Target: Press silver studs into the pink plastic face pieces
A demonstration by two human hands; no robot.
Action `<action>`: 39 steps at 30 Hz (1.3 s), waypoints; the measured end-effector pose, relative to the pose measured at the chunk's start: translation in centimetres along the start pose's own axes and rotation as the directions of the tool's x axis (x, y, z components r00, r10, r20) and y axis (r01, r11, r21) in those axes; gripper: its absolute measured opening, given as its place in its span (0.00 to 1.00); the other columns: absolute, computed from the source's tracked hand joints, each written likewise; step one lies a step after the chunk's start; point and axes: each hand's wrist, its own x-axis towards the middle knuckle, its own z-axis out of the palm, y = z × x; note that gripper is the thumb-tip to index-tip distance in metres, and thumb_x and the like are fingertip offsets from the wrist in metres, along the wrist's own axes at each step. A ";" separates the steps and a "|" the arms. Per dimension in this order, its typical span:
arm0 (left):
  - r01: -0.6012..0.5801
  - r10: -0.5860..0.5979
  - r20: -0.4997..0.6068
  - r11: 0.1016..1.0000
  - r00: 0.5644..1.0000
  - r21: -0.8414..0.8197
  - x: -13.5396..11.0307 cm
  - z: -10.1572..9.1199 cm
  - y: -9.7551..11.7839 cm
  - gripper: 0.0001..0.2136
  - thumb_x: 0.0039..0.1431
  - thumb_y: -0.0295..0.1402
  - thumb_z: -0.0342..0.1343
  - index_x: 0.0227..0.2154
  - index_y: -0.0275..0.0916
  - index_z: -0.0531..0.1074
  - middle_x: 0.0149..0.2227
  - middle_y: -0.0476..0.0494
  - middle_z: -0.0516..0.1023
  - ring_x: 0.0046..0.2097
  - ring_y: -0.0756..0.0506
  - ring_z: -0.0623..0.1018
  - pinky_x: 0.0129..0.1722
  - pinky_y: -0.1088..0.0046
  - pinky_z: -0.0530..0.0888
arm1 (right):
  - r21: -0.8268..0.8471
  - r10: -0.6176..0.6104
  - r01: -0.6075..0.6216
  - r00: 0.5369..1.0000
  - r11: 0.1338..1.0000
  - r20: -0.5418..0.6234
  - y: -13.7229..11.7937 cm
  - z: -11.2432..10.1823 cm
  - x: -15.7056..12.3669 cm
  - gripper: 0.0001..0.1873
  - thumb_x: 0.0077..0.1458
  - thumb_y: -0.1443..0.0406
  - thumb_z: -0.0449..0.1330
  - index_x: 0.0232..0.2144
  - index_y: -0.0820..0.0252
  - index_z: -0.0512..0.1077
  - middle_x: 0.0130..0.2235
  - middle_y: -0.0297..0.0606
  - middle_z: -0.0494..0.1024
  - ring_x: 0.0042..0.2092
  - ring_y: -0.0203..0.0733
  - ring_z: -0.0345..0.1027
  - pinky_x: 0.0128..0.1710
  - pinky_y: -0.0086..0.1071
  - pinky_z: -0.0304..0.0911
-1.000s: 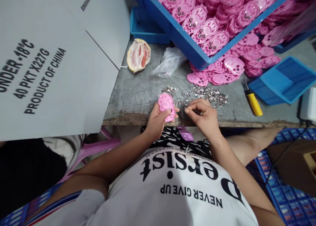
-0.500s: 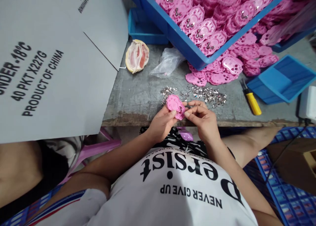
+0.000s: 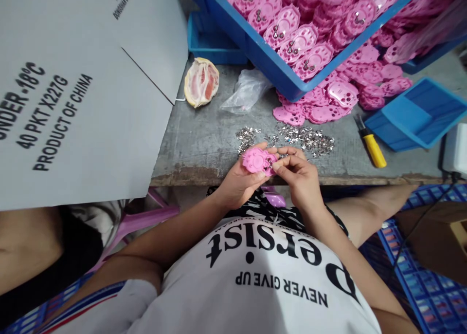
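Observation:
My left hand (image 3: 239, 180) grips a pink plastic shell (image 3: 256, 159) just above the near edge of the grey table (image 3: 204, 134). Pressed against the shell's right side, my right hand (image 3: 297, 173) has its fingers pinched on a tiny metal piece that is too small to make out. A scatter of small shiny metal pieces (image 3: 302, 137) lies on the table right behind both hands. Another purple-pink part (image 3: 274, 198) rests on my lap below the hands.
A big blue crate (image 3: 270, 56) full of pink shells is at the back, with loose shells (image 3: 328, 107) spilled beside it. A yellow-handled screwdriver (image 3: 372, 146), a small blue tray (image 3: 416, 115), a plastic bag (image 3: 246, 90), a pomelo piece (image 3: 201, 82) and a large cardboard box (image 3: 80, 90) surround the spot.
My left hand turned the pink shell over and brought it rightward to meet my right hand, which closed in from the metal pieces onto the shell.

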 end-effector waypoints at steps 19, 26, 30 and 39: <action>-0.025 0.024 -0.007 0.999 1.000 -0.040 0.2 0.5 -0.7 0.29 0.44 0.27 0.72 0.50 0.49 0.69 0.59 0.46 0.72 0.62 0.41 0.72 0.60 0.58 0.70 | -0.039 -0.036 0.034 0.998 0.999 -0.046 -0.2 0.6 -0.8 0.08 0.56 0.63 0.64 0.26 0.56 0.71 0.49 0.44 0.75 0.56 0.50 0.69 0.59 0.52 0.62; -0.145 0.144 0.015 0.986 0.989 0.085 0.7 0.3 -0.8 0.28 0.44 0.27 0.72 0.48 0.48 0.70 0.57 0.45 0.74 0.62 0.41 0.72 0.62 0.57 0.68 | -0.018 -0.033 0.032 0.997 0.999 -0.075 0.2 0.9 -0.8 0.08 0.58 0.63 0.62 0.27 0.56 0.71 0.51 0.43 0.73 0.56 0.50 0.68 0.59 0.52 0.63; -0.179 0.177 0.027 0.979 0.984 0.094 0.9 0.3 -0.9 0.26 0.45 0.27 0.72 0.46 0.47 0.70 0.57 0.45 0.75 0.63 0.41 0.72 0.63 0.57 0.67 | -0.053 -0.057 0.054 0.997 0.997 -0.055 0.7 1.0 -0.8 0.09 0.61 0.62 0.59 0.28 0.55 0.71 0.52 0.43 0.72 0.57 0.50 0.68 0.59 0.51 0.63; -0.177 0.178 0.002 0.979 0.984 0.097 0.8 0.6 -0.9 0.26 0.45 0.27 0.71 0.47 0.46 0.68 0.59 0.44 0.74 0.64 0.40 0.71 0.63 0.57 0.68 | -0.097 -0.086 0.079 0.994 0.992 -0.070 0.7 0.8 -0.8 0.08 0.61 0.62 0.61 0.29 0.55 0.71 0.51 0.43 0.72 0.56 0.49 0.68 0.57 0.48 0.64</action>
